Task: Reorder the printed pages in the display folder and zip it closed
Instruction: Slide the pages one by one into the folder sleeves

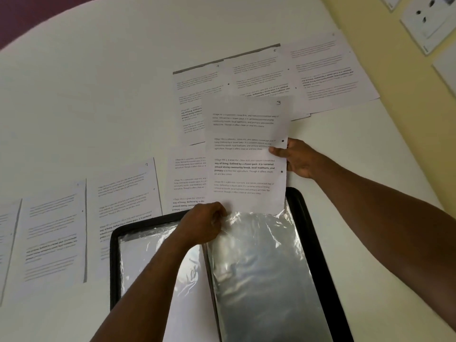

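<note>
A: Where is the display folder [318, 255]?

B: It lies open on the white counter [98, 99], at the near edge, between the two forearms. It has a black rim, and clear plastic sleeves fill both halves. The right-hand sleeve [259, 267] is shiny and crinkled at its far opening.

A: And the page being handled?

B: The page marked 3 [244, 154] stands at the far end of that right sleeve, its near edge at or just inside the sleeve's mouth. I cannot tell how far in it sits.

A: What are the grips doing?

B: The right hand [296, 157] pinches the page's right edge, thumb on the printed face, beside two punched holes. The left hand [204, 224] has its fingers curled on the sleeve's far left corner, where the plastic bunches up, just below the page's near left corner.

A: What lies around them?

B: More printed pages are spread flat on the counter. The page marked 9 [125, 191] lies left of the held sheet, with another page [54, 233] further left and a sliver of one more at the picture's left edge. A page [187, 181] sits partly under the held sheet. Further away, the page marked 4 [195, 95], the page marked 5 [256, 72] and a third page [328, 70] overlap in a row. Far right, a wall socket [429, 21] sits on a yellow wall [370, 45].
</note>
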Demonstrator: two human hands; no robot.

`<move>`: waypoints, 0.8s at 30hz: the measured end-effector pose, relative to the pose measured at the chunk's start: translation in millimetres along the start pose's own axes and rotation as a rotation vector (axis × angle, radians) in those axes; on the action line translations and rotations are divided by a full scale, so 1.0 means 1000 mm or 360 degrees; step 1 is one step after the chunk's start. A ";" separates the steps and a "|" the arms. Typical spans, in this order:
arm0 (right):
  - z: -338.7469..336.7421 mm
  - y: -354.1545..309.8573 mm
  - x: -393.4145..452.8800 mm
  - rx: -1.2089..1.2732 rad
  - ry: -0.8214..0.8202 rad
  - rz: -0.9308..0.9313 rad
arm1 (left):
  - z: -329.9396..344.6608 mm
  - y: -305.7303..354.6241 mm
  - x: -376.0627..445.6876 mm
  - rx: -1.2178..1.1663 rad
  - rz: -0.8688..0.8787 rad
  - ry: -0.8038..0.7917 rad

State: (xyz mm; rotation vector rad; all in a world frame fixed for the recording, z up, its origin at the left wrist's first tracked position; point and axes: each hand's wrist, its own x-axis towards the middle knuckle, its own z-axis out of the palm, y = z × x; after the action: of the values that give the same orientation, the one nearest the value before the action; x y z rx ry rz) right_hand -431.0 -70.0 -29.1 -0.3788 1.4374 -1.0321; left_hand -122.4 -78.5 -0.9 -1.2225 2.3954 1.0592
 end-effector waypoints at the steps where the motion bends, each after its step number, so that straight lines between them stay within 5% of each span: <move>1: 0.003 -0.001 0.001 -0.0038 -0.0045 0.0008 | -0.001 -0.002 0.001 -0.0022 -0.0003 0.0015; 24: 0.019 -0.006 0.028 -0.0381 -0.0469 0.0308 | -0.001 -0.009 0.006 -0.0317 0.0036 0.0158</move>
State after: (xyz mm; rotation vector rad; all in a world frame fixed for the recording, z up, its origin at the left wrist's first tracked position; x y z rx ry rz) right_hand -420.9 -101.5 -38.5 -0.5302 1.3031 -0.6209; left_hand -118.9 -86.2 -7.9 -1.3443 2.4290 1.2999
